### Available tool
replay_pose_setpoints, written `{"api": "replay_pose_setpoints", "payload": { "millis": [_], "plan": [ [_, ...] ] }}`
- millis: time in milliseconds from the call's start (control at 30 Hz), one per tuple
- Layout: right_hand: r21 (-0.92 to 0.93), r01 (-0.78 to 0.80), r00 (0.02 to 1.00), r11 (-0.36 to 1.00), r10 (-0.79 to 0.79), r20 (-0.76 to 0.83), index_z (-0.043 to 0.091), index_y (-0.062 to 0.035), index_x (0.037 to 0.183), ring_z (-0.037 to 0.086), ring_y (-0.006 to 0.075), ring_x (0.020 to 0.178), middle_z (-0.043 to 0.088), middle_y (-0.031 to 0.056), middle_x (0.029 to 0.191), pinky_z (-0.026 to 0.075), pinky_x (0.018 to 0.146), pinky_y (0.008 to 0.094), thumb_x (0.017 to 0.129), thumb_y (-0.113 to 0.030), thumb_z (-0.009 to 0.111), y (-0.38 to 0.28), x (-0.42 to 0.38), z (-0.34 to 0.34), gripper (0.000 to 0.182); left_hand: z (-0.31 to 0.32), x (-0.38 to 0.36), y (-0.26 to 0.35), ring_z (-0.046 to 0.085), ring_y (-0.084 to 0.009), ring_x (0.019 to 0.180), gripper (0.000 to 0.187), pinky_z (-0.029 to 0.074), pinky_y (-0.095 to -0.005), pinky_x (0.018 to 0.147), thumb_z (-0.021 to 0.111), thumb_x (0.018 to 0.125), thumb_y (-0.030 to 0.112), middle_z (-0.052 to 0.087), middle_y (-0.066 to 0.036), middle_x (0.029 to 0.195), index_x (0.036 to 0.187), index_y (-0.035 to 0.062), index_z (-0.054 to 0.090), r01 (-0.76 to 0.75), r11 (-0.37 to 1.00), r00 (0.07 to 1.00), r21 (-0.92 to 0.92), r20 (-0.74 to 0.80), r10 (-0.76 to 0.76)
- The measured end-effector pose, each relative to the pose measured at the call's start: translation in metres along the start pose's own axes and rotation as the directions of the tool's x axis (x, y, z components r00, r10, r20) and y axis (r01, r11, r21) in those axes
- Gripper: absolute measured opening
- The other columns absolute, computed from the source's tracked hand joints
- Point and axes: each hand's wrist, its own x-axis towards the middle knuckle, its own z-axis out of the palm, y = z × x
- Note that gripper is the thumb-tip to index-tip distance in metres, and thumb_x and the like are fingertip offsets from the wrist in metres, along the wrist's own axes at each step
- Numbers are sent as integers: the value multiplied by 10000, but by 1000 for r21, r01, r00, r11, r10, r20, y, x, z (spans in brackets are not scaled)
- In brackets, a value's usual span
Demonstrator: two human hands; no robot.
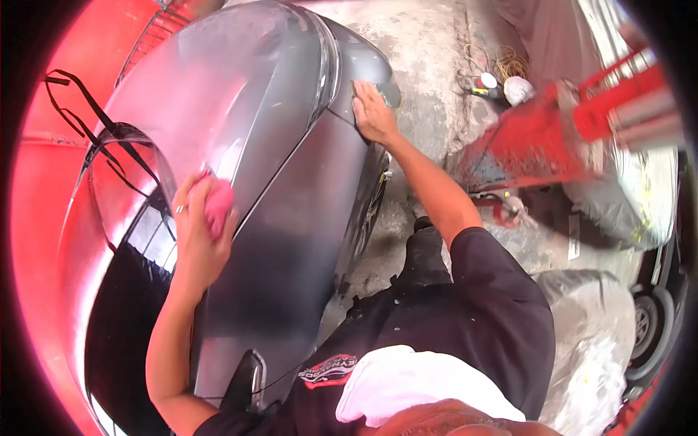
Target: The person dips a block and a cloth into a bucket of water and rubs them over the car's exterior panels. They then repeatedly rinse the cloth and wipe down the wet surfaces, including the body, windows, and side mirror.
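Note:
A dark grey car point(291, 211) stretches from the top of the view down to the lower left, its hood point(218, 80) shiny with reflections. My left hand point(195, 243) is closed round a soft pink cloth point(219, 200), held over the hood near the windshield. Farther forward, my right hand point(374, 115) lies flat on the car's front fender, fingers stretched out and close together. A thin dark edge shows at its fingertips, and a grey-green patch sits just beyond the hand.
On the right stands a red metal piece of equipment point(538, 138), with a plastic-covered shape point(592, 334) below it. Coiled cord point(511, 64) and small containers lie on the stained concrete floor point(429, 73). Black straps point(80, 102) hang at the left.

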Motion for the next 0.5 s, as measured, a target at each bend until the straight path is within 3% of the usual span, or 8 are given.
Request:
{"api": "replay_pose_setpoints", "payload": {
  "millis": [133, 300, 367, 400, 433, 500],
  "plan": [
    [-78, 50, 994, 996, -42, 100, 417, 8, 1408, 365, 348, 1377, 429, 211, 1443, 291, 1147, 408, 994, -278, 348, 63, 96, 0, 508, -3, 7, -1, 412, -426, 1289, 571, 355, -481, 1070, 734, 755, 56, 421, -244, 1386, 1266, 46, 480, 125, 992, 986, 32, 103, -127],
    [-78, 80, 979, 994, -64, 196, 425, -20, 1409, 391, 329, 1352, 469, 183, 1407, 326, 1120, 409, 984, -316, 307, 141, 203, 49, 531, 3, 7, 0, 402, -472, 1286, 614, 338, -531, 1071, 770, 705, 76, 402, -283, 1399, 1234, 91, 460, 277, 960, 960, 40, 38, -278],
    [-48, -39, 964, 998, 50, 261, 419, 71, 1381, 368, 350, 1371, 452, 241, 1419, 246, 1165, 376, 1001, -314, 310, 151, 240, 68, 552, 2, 4, -9, 401, -465, 1291, 603, 332, -530, 1075, 767, 714, 86, 399, -284, 1403, 1235, 84, 462, 300, 952, 953, 66, 27, -302],
    [-105, 82, 962, 991, -51, 268, 433, 59, 1359, 407, 363, 1335, 483, 244, 1381, 323, 1123, 395, 997, -314, 307, 179, 251, 92, 535, 5, 3, -6, 401, -457, 1296, 592, 326, -529, 1079, 763, 724, 96, 396, -284, 1408, 1235, 78, 465, 316, 945, 948, 85, 11, -318],
    [-126, 69, 961, 990, -32, 274, 432, 51, 1355, 426, 375, 1314, 488, 244, 1373, 365, 1087, 426, 997, -304, 310, 158, 241, 74, 519, 9, 5, 0, 401, -457, 1296, 592, 326, -529, 1079, 763, 724, 96, 396, -284, 1408, 1235, 78, 465, 316, 945, 947, 82, 28, -319],
    [-178, 23, 966, 984, 24, 257, 441, 29, 1355, 460, 409, 1270, 472, 244, 1386, 444, 1006, 508, 987, -278, 337, 80, 186, 8, 490, 18, 13, 10, 398, -448, 1302, 572, 318, -531, 1081, 756, 748, 127, 399, -284, 1406, 1236, 53, 466, 454, 883, 890, 118, -93, -446]
  ]
}}
